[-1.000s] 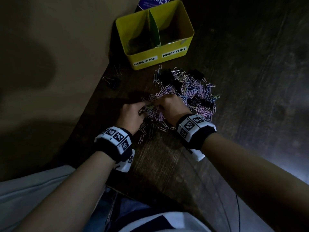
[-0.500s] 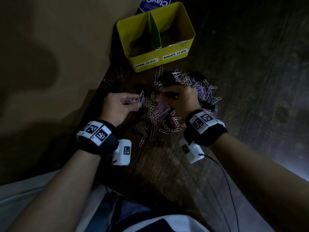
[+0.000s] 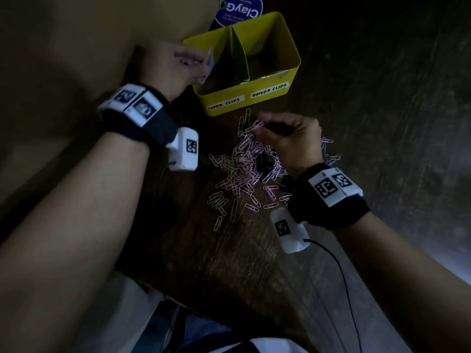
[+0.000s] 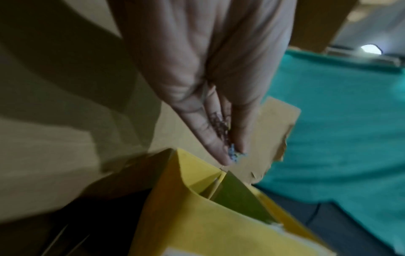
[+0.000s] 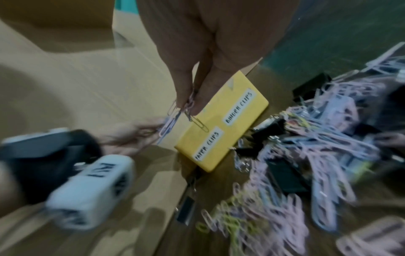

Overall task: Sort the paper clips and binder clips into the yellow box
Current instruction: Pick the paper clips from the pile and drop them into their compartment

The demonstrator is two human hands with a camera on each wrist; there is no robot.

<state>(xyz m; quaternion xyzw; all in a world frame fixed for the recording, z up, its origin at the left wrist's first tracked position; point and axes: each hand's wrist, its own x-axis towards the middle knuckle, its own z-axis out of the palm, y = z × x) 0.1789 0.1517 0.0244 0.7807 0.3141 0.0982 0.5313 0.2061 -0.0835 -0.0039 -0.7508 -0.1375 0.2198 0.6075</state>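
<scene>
- The table (image 3: 229, 263) is dark wood. It holds the box and the loose clips.
- The yellow box (image 3: 270, 80) stands past the fingertips of both hands. A green divider (image 3: 240, 59) cuts it into two parts. The front has two labels. One says "PAPER CLIPS" (image 3: 224, 103) on the left part, and one says "BINDER CLIPS" (image 3: 269, 89) on the right part. The inside of both parts is too dark to tell what lies in them.
- The left hand (image 3: 178, 64) is held up at the left edge of the box, by the "PAPER CLIPS" part. Its fingers (image 4: 210, 138) point down and come together at the tips. They pinch a small bunch of paper clips (image 4: 232, 154). It is blurry, so I cannot count them.
- The right hand (image 3: 290, 141) is over the pile, just in front of the box. Its fingers (image 5: 186, 97) are curled and squeeze a few paper clips (image 5: 192, 114). Some of them hang down from the fingertips.
- The pile of paper clips (image 3: 242, 171) lies on the table under and beside the right hand. Most are pink and some are green. There are too many to count.
- Black binder clips (image 5: 282, 173) lie mixed into the pile. I can see at least three.
</scene>
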